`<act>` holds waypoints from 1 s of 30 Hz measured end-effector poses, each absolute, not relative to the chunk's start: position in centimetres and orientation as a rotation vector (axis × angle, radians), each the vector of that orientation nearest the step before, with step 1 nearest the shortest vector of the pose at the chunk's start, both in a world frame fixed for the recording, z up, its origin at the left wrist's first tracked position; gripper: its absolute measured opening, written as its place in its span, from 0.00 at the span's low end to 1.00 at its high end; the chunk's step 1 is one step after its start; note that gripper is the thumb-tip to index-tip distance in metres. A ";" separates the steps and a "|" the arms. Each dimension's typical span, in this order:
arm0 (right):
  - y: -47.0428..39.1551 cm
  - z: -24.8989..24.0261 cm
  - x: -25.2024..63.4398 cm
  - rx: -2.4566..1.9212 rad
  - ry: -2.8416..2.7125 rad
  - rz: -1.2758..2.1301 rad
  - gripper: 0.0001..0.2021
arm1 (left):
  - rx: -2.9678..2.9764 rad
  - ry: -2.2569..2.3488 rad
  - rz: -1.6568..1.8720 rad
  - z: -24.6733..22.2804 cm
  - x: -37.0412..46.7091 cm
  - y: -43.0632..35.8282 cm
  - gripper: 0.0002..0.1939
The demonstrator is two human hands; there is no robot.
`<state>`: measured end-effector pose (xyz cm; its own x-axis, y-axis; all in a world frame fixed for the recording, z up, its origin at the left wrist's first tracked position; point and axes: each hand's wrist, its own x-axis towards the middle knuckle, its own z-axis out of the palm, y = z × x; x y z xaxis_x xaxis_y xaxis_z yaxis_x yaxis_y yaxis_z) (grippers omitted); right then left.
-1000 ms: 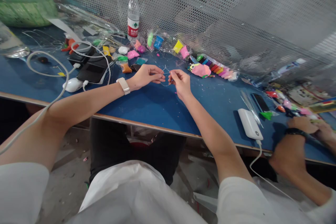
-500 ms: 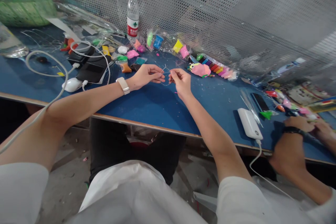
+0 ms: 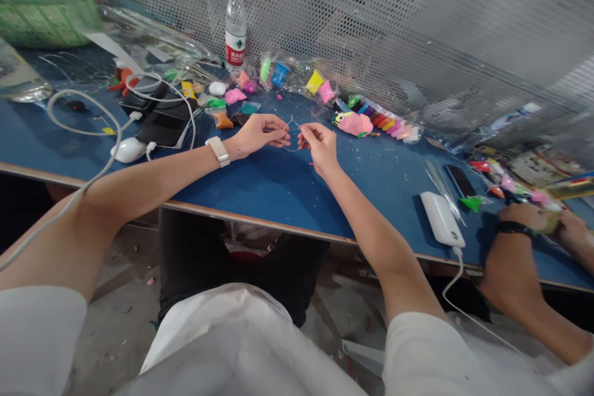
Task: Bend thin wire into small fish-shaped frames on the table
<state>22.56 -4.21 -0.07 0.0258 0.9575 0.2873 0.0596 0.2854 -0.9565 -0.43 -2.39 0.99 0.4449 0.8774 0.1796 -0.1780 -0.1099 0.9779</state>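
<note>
Bridging the small gap between the left hand (image 3: 258, 136) and right hand (image 3: 323, 147), a thin wire (image 3: 292, 150) bows in a loose loop above the table (image 3: 260, 189); narrowed fingers pinch it at either side; its span runs crosswise, neither hand clearly nearer.

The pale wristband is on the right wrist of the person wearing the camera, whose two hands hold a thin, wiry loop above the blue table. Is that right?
Not the wrist: the head view shows the pale wristband on the arm of the left hand. The rest holds: that hand and the right hand hold the thin loop above the blue table.
</note>
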 end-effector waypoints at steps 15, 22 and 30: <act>-3.6 -0.7 22.7 -0.980 -1.332 0.959 0.36 | 1.405 0.699 1.009 1.1 -0.4 -2.5 0.10; -3.5 -0.8 22.7 -0.987 -1.359 0.923 0.36 | 1.422 0.694 0.995 1.2 -0.5 -2.6 0.09; -4.1 -0.2 22.5 -0.999 -1.436 0.884 0.38 | 1.533 0.693 0.957 0.6 -0.5 -2.3 0.13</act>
